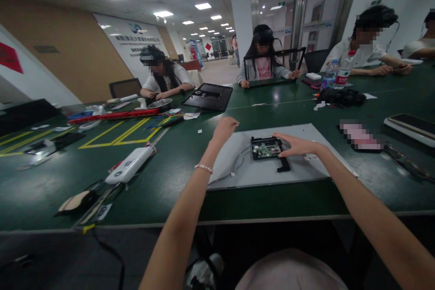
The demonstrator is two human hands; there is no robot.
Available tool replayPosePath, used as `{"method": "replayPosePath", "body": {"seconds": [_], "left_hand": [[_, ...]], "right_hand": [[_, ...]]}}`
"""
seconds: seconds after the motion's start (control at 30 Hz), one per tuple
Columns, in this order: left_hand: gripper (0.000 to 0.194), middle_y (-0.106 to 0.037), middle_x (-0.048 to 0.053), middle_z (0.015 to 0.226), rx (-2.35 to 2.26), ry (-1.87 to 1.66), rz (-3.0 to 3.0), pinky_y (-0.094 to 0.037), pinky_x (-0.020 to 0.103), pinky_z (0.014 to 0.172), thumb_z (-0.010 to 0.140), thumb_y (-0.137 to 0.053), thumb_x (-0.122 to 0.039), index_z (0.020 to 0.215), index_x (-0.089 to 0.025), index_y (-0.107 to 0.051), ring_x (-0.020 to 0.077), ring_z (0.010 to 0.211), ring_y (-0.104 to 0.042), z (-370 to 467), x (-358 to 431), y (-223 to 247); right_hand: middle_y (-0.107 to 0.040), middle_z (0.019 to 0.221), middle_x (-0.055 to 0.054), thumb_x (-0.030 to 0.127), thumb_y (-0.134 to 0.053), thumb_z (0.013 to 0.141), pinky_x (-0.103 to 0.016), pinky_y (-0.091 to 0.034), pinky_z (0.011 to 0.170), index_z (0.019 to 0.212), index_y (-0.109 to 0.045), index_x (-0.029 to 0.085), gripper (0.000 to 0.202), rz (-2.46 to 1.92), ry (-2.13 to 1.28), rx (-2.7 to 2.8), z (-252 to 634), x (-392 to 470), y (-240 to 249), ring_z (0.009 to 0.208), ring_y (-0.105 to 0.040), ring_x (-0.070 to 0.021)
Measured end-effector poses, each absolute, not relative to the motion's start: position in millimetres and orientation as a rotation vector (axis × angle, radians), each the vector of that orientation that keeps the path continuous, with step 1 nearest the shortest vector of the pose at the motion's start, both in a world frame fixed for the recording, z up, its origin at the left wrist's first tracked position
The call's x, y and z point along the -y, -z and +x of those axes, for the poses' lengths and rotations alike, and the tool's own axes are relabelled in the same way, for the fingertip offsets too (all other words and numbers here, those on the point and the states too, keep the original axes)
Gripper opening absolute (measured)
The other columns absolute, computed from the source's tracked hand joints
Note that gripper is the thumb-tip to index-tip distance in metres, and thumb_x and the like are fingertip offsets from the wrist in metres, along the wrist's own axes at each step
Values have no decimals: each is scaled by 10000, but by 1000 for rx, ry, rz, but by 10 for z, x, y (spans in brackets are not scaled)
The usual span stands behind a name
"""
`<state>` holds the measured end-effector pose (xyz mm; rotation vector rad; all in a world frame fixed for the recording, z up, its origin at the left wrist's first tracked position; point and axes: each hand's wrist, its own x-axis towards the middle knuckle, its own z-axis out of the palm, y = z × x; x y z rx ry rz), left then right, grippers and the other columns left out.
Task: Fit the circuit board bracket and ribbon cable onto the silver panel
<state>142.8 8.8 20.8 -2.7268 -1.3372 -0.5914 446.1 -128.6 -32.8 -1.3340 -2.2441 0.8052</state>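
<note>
A grey flat panel lies on the green table in front of me. On it sits a black frame with a green circuit board, a black bracket sticking out toward me. My right hand touches the frame's right edge, thumb and fingers spread around its corner. Raised over the panel's far left corner is my left hand, its fingers curled together; what they hold, if anything, is hidden. A pale cable runs over the panel left of the board.
A white power bank-like box and a tan-black object lie left. A pink phone and bottles stand or lie right. Across the table, a person holds a black frame; a black panel lies nearby.
</note>
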Motion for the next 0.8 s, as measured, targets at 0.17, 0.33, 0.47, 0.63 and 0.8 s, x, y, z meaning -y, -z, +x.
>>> {"method": "replayPosePath", "body": {"seconds": [0.17, 0.33, 0.47, 0.63, 0.8], "left_hand": [[251, -732, 58, 1006, 1159, 603, -2882, -474, 254, 901, 842, -551, -141, 980, -172, -758, 164, 949, -652, 2110, 287, -148], [248, -727, 98, 992, 1216, 251, -2747, -486, 298, 857, 868, -530, -149, 986, -173, -747, 209, 938, -660, 2334, 576, -34], [290, -718, 93, 1029, 1319, 302, -2646, -488, 303, 843, 913, -478, -180, 1103, -201, -696, 210, 948, -660, 2270, 619, -19], [279, -727, 96, 974, 1382, 402, -2624, -496, 324, 811, 920, -476, -211, 1105, -199, -685, 235, 912, -673, 2238, 632, 1], [202, -735, 59, 972, 1254, 860, -2828, -488, 295, 854, 884, -551, -202, 1000, -194, -717, 197, 909, -676, 2307, 685, -23]], "right_hand": [[-228, 1583, -107, 551, -702, 728, -477, -164, 1182, 1525, -247, 215, 977, -1321, -807, 2258, 4471, 1262, 348, 1432, -232, -327], [-202, 1590, -112, 556, -692, 733, -454, -170, 1182, 1529, -227, 199, 988, -1334, -819, 2277, 4482, 1253, 344, 1440, -214, -310], [-197, 1592, -107, 561, -690, 733, -441, -169, 1186, 1532, -223, 193, 997, -1380, -820, 2278, 4475, 1266, 312, 1437, -221, -314], [-207, 1592, -91, 569, -690, 731, -446, -158, 1189, 1529, -233, 218, 984, -1342, -800, 2284, 4489, 1263, 340, 1442, -211, -307], [-275, 1569, -79, 559, -696, 739, -467, -197, 1176, 1522, -242, 265, 951, -1277, -770, 2203, 4494, 1277, 314, 1416, -283, -302]]}}
